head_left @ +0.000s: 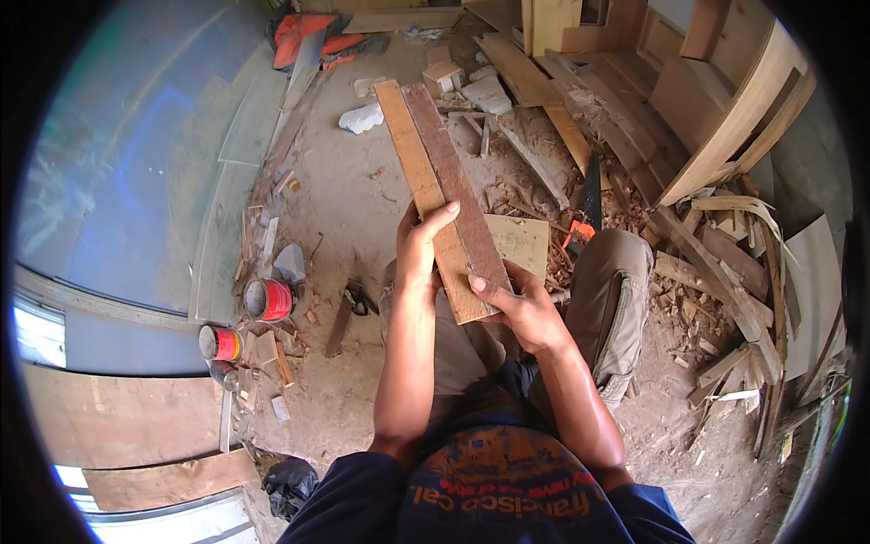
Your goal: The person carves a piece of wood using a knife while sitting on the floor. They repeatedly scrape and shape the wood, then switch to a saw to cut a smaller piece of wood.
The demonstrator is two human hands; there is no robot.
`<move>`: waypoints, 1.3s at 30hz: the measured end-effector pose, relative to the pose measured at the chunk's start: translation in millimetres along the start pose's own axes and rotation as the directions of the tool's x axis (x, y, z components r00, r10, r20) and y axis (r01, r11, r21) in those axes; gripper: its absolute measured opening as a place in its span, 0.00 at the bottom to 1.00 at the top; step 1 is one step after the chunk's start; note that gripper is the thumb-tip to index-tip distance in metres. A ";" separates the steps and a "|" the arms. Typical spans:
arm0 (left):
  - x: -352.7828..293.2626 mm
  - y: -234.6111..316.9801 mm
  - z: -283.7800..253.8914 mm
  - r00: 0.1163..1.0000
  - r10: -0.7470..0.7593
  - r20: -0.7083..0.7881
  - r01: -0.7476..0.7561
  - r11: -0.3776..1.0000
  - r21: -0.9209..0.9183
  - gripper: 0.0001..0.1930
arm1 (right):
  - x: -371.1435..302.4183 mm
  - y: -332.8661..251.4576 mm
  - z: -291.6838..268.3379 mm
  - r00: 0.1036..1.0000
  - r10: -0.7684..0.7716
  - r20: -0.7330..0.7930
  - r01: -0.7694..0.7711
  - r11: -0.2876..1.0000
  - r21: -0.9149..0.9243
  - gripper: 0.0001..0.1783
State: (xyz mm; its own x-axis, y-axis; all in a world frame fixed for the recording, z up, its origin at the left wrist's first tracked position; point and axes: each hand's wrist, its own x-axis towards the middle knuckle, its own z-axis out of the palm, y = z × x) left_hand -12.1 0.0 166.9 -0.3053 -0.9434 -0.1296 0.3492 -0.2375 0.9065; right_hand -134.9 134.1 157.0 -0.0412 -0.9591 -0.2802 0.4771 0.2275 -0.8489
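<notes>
Two narrow wooden boards lie side by side in my hands, tilted up and away toward the far left. The lighter tan board (410, 150) is on the left, and the darker brown board (450, 159) runs along its right edge. My left hand (421, 240) is closed round the tan board near its middle, its thumb across the face. Nearer me, my right hand (518, 306) grips the lower end from the right, thumb pressed on the boards' faces. The fingers behind the boards are mostly hidden.
A hand saw with an orange handle (578, 238) lies beyond my right knee. Red cans (269, 300) stand on the left among wood offcuts. Planks (625, 136) and scrap wood (725, 290) are heaped along the right. A white lump (362, 118) rests on the floor ahead.
</notes>
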 end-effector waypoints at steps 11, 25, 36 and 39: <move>9.0 -20.3 -27.4 0.997 -0.056 0.053 0.055 0.998 0.035 0.29 | -1.1 0.1 0.8 0.997 -0.069 0.036 0.075 0.970 -0.233 0.54; -20.8 -44.8 -22.2 0.895 0.306 0.326 -0.251 0.947 -0.200 0.37 | 2.2 25.2 -32.0 0.926 -0.310 0.213 0.376 0.792 -0.481 0.52; 7.8 17.3 -3.6 0.945 0.313 0.089 -0.312 0.950 -0.031 0.49 | 7.0 58.0 -30.1 0.806 -0.589 -0.055 0.175 0.327 -0.929 0.50; 2.7 21.3 4.0 0.956 0.293 0.028 -0.293 0.956 -0.016 0.42 | 10.0 69.5 -29.6 0.770 -0.636 -0.043 0.169 0.269 -0.948 0.49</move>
State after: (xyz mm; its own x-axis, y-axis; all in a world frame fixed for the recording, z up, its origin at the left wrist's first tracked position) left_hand -9.0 -6.7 187.4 -0.2141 -0.9647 0.1533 0.4370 0.0457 0.8983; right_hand -128.1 145.4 81.9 -0.3730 -0.8762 0.3053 -0.7111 0.0586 -0.7007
